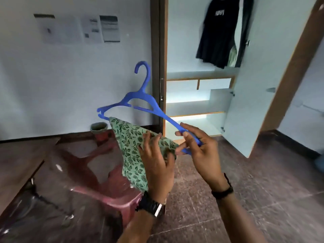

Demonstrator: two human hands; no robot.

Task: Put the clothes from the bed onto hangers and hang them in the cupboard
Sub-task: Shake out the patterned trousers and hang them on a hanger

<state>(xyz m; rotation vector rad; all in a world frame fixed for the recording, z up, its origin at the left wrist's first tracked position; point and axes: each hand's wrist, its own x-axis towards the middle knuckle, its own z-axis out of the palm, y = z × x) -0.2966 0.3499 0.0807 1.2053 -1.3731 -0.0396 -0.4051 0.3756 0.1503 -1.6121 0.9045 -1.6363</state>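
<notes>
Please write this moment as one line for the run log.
left hand grips green cloth | right hand holds blue hanger end | cloth on bar | cupboard open | black shirt hung

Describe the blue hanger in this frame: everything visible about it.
The hanger looks like blue moulded plastic, with an open hook on top, two sloping arms, a crossbar piece and a notch at its far end. It is held in the air, tilted, hook up, before the open cupboard. The right hand grips its near arm end. A green leaf-print cloth, held by the left hand, hangs at its lower bar.
</notes>
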